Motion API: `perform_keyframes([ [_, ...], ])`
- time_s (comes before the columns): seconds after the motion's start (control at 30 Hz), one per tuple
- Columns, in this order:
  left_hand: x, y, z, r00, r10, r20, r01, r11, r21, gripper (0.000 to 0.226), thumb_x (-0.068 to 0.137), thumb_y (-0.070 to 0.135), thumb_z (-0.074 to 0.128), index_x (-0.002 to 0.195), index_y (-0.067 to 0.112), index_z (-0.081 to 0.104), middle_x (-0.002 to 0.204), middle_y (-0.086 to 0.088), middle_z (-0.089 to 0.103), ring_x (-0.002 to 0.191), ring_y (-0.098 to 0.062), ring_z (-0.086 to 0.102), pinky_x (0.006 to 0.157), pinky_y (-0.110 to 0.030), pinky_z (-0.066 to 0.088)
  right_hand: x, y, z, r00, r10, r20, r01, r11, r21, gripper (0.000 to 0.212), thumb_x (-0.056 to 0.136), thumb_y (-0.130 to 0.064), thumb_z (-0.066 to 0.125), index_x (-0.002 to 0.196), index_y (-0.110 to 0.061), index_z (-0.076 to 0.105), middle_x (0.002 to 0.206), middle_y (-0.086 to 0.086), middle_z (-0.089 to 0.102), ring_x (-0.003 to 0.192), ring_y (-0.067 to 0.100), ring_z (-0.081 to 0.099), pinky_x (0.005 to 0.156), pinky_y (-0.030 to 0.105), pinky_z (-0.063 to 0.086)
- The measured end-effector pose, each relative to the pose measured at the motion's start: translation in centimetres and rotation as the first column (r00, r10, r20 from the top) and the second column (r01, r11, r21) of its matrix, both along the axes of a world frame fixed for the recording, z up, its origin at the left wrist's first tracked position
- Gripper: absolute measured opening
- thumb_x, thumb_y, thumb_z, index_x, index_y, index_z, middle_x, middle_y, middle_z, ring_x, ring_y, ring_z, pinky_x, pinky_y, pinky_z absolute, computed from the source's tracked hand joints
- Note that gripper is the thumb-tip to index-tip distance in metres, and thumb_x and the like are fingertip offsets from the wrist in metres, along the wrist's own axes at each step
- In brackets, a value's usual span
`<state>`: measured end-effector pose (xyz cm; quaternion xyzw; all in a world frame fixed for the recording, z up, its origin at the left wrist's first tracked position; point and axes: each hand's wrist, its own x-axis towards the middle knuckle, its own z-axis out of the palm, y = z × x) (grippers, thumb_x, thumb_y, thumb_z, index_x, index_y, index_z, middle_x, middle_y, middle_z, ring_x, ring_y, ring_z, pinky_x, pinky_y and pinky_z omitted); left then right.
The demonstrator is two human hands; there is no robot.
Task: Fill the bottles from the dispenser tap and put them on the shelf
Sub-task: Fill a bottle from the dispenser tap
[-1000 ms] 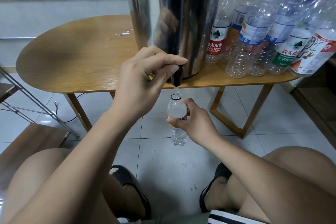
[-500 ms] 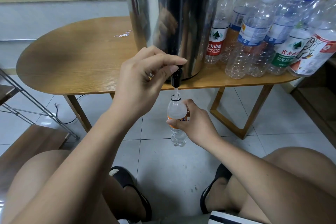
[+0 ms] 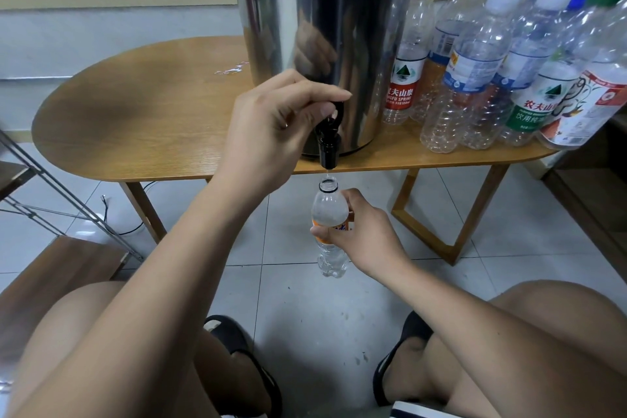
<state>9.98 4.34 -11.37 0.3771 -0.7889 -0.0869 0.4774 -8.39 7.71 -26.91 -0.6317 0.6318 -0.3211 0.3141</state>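
Pinching the top of the black tap on a steel dispenser, the person's left hand has thumb and fingers closed on it. Directly below the tap, the right hand is wrapped round a small orange-labelled bottle, held upright, its open mouth just under the spout without touching. That mouth is narrow: a slight drift from under the tap, or a late release of it, would probably spill water onto the floor. Empty bottles stand right of the tap.

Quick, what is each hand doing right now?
Left hand: pinches the lever of the black plastic tap.
Right hand: grips the small clear orange-labelled plastic bottle.
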Motion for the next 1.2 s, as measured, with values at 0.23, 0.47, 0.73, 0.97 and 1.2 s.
perform_keyframes([
  [0.23, 1.5, 0.1, -0.2, 0.997, 0.053, -0.055, -0.049, 0.996, 0.077, 0.020, 0.109, 0.031, 0.069, 0.122, 0.025, 0.082, 0.105, 0.011, 0.077, 0.096, -0.013, 0.071, 0.075, -0.036, 0.056, 0.0, 0.1, 0.2, 1.000, -0.004, 0.026, 0.004, 1.000, -0.015, 0.061, 0.080, -0.058, 0.090, 0.126, -0.034, 0.057, 0.113, -0.011, 0.071, 0.103, 0.013, 0.068, 0.087, 0.033, 0.059],
  [0.47, 6.1, -2.1, -3.5, 0.957, 0.265, 0.116, -0.284, 0.937, 0.203, 0.019, 0.106, 0.035, 0.069, 0.119, 0.026, 0.080, 0.106, 0.012, 0.077, 0.099, -0.006, 0.070, 0.089, -0.037, 0.059, 0.2, 0.3, 0.1, 1.000, 0.008, 0.026, -0.007, 0.999, -0.031, 0.061, 0.076, -0.062, 0.090, 0.121, -0.035, 0.058, 0.108, -0.014, 0.074, 0.099, 0.007, 0.070, 0.091, 0.041, 0.061],
  [0.73, 7.3, -3.3, -6.9, 0.906, 0.232, 0.354, -0.345, 0.890, 0.299, 0.033, 0.101, 0.042, 0.074, 0.129, 0.024, 0.077, 0.120, 0.001, 0.074, 0.107, -0.018, 0.068, 0.089, -0.037, 0.055, 0.4, 1.0, 0.4, 0.999, 0.026, 0.040, -0.024, 0.999, -0.032, 0.057, 0.077, -0.057, 0.092, 0.117, -0.034, 0.059, 0.103, -0.013, 0.075, 0.097, 0.005, 0.070, 0.089, 0.040, 0.060],
  [0.97, 7.7, -3.6, -7.8, 0.896, 0.251, 0.367, -0.364, 0.888, 0.280, 0.028, 0.102, 0.031, 0.074, 0.128, 0.025, 0.079, 0.122, 0.000, 0.071, 0.104, -0.018, 0.063, 0.081, -0.033, 0.046, 0.4, 1.3, 0.5, 0.999, 0.028, 0.042, -0.026, 0.999, -0.036, 0.057, 0.077, -0.057, 0.092, 0.118, -0.034, 0.060, 0.104, -0.014, 0.076, 0.097, 0.005, 0.070, 0.089, 0.037, 0.060],
  [1.2, 4.8, 0.3, -1.9, 0.991, 0.131, -0.017, -0.127, 0.982, 0.141, 0.030, 0.107, 0.036, 0.069, 0.136, 0.027, 0.072, 0.119, 0.010, 0.076, 0.111, -0.010, 0.071, 0.088, -0.030, 0.057, 0.3, 0.9, 0.5, 0.999, 0.029, 0.039, -0.028, 0.999, -0.028, 0.060, 0.077, -0.058, 0.092, 0.122, -0.036, 0.059, 0.108, -0.016, 0.073, 0.100, 0.005, 0.069, 0.089, 0.033, 0.060],
])
